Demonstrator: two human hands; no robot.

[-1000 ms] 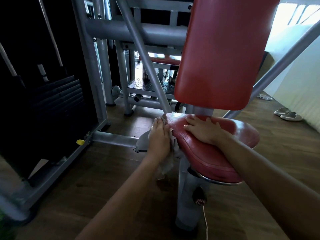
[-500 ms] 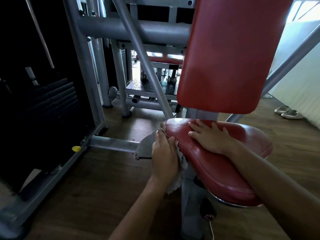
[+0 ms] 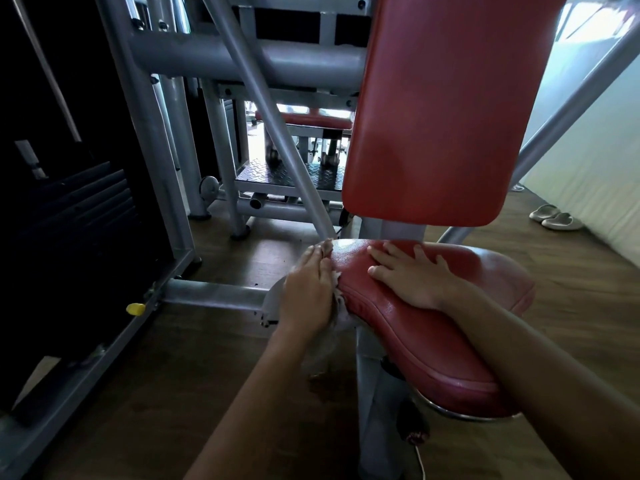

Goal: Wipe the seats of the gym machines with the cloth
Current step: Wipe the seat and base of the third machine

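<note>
Red seat (image 3: 433, 334) lies just right of left grip (image 3: 308, 292), long axis running back toward the wearer. Left grip flat, fingers straight, pressing cloth (image 3: 337, 282) against seat's left edge. Right grip (image 3: 412, 277) splayed on seat top, holding nothing.

Glossy red vinyl seat (image 3: 433, 327) with fine grain, smooth red backrest pad (image 3: 446, 109), painted grey metal frame (image 3: 214, 60), frayed pale cloth (image 3: 337, 299), brown wood-look floor (image 3: 166, 386)
</note>
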